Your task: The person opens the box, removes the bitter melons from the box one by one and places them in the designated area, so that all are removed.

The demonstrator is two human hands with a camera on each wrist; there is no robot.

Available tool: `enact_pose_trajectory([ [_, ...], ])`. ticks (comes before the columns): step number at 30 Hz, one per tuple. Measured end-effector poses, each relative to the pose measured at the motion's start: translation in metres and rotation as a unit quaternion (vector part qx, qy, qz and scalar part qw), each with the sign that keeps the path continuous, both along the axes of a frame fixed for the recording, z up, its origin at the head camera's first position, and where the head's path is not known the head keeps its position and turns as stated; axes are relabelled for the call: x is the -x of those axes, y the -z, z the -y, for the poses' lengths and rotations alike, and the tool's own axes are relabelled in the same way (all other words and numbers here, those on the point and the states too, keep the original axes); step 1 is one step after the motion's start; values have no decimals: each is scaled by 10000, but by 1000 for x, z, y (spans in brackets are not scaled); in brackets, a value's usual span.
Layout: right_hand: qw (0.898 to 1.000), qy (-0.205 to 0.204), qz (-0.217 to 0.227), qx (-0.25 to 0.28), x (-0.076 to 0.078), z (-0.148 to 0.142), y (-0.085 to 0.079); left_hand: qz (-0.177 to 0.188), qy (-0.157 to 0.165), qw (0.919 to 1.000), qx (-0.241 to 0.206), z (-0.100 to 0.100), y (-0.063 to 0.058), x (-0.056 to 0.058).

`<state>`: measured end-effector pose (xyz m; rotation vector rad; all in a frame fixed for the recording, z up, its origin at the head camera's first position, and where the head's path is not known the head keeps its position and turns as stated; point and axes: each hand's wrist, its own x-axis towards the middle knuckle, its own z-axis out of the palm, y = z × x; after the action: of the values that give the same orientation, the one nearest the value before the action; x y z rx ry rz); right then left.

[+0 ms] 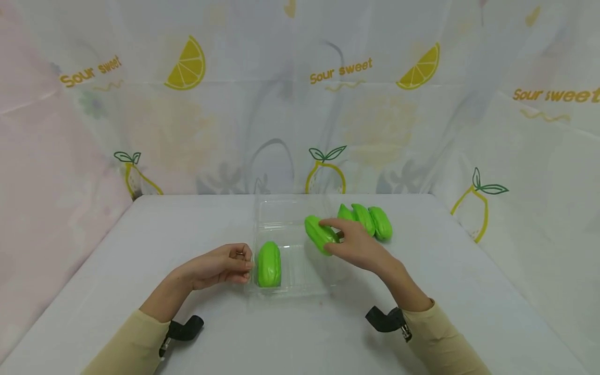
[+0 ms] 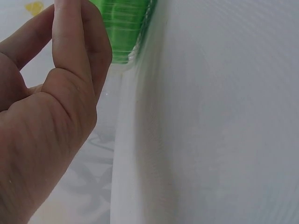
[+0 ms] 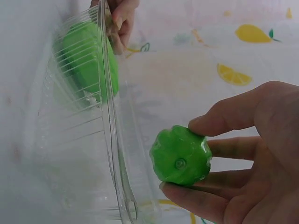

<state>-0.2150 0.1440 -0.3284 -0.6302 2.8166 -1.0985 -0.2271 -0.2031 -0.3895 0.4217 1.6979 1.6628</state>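
A clear plastic box (image 1: 307, 265) stands mid-table, its lid (image 1: 278, 211) folded open at the back. On its left side lies a glossy green ridged fruit (image 1: 269, 265), lengthwise. My left hand (image 1: 217, 266) pinches the box's left rim with curled fingers; in the left wrist view that hand (image 2: 60, 88) partly hides the contact. My right hand (image 1: 361, 247) holds a second green ridged fruit (image 1: 321, 234) between thumb and fingers, tilted, over the box's right side. The right wrist view shows this fruit (image 3: 181, 156) end-on, apart from the box wall.
Three more green fruits (image 1: 382, 224) lie side by side behind my right hand, the leftmost partly covered by it. A white tabletop (image 1: 154, 229) runs back to a printed cloth backdrop (image 1: 281, 114), with cloth also at both sides.
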Motion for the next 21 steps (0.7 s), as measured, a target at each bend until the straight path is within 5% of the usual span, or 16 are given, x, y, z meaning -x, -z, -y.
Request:
enact_pose_trajectory([
  [21,9988,318,-364,46,9,-21,-8,2,17,10000,-38,0,0,0],
])
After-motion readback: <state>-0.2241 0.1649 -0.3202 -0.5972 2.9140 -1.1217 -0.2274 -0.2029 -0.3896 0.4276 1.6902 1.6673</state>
